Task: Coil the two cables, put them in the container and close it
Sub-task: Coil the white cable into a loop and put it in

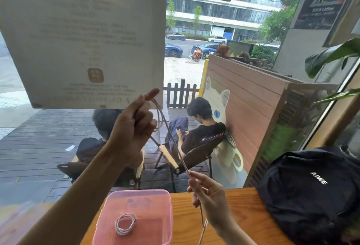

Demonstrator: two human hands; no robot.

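My left hand point(136, 121) is raised in front of the window and pinches one end of a pinkish cable point(173, 143), with a loop hanging beside its fingers. The cable runs taut down to my right hand point(206, 192), which grips it between thumb and fingers; the rest dangles below that hand. Lower down, a pink translucent container point(167, 205) stands open on the wooden counter point(233, 215). Inside it lies a white cable point(125, 223), coiled into a small ring. No lid is in view.
A black backpack point(311, 192) sits on the counter at the right. A paper notice point(83, 36) is stuck to the window ahead. Outside, two people sit on chairs on a wooden deck. A plant leaf point(331, 55) hangs at the upper right.
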